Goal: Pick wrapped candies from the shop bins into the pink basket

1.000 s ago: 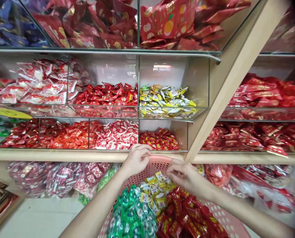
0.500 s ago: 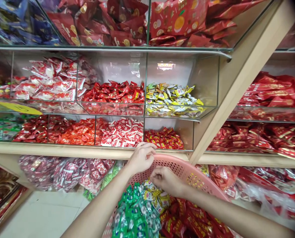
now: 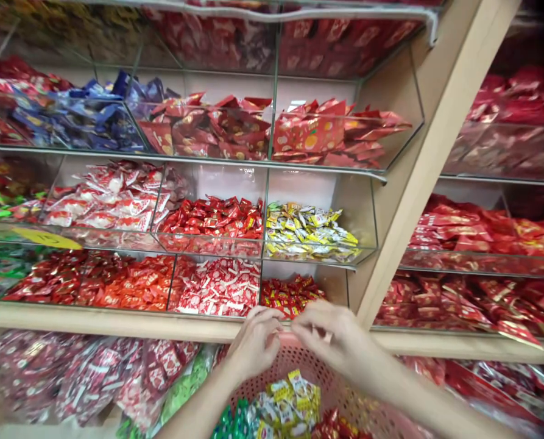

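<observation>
Through the head camera I saw two bare hands above the far part of a pink basket (image 3: pixel 290 364), the left hand (image 3: pixel 254 342) and the right hand (image 3: pixel 338 334) side by side with a narrow gap between them. The yellow packets (image 3: pixel 284 407) lay in the basket, below the hands and on the wearer's side, roughly midway between them; I could not tell which hand was nearer. They pointed in mixed directions, with no shared long axis.

The left grip was loosely curved, its thumb apart from the fingers, and I saw nothing in it. The right grip was bent inward and blurred; I could not tell whether its fingertips met or held anything.

Inside the basket, green packets (image 3: pixel 235 421) lay left of the yellow ones and red packets (image 3: pixel 338 427) lay right, cut off by the picture's bottom edge. Just past the fingers ran a wooden ledge (image 3: pixel 116 321), and behind it sat a low bin of small red sweets (image 3: pixel 290 292), nearest the right hand. Yellow sweets (image 3: pixel 308 233) filled the bin above. A slanting post (image 3: pixel 436 177) bounded the bins on the right. Open room showed above the basket, between the hands and the packets.
</observation>
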A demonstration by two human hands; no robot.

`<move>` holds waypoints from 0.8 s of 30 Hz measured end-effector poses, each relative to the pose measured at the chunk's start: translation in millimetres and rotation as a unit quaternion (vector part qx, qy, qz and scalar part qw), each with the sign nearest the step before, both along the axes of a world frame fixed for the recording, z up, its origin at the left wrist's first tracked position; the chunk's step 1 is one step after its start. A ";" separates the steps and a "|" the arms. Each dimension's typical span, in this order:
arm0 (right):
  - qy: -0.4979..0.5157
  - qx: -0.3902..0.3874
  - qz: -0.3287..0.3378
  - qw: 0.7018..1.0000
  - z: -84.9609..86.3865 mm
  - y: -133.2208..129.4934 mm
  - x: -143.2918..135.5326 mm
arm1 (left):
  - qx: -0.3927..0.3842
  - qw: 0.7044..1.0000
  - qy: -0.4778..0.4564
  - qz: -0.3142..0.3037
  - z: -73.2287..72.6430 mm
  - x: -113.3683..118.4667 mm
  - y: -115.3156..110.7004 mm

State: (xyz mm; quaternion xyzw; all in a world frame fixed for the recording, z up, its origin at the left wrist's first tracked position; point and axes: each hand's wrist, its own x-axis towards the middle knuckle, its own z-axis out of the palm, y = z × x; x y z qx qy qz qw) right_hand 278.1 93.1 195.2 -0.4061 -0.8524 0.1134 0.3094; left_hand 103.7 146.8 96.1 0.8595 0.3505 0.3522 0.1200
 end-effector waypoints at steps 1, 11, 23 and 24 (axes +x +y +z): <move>0.015 0.044 -0.010 0.999 18.3 4.7 4.8 | 0.022 1.000 0.018 -0.002 0.6 0.8 -1.9; 0.008 0.150 -0.116 0.982 98.2 129.6 17.9 | 0.069 0.987 0.144 0.018 -9.7 -5.2 -4.2; 0.071 0.134 -0.120 0.981 89.6 155.9 14.5 | 0.070 0.950 0.296 0.077 -4.1 2.0 -0.9; 0.067 0.132 -0.120 0.982 89.7 155.6 14.2 | 0.066 0.943 0.318 0.078 1.5 6.0 -1.6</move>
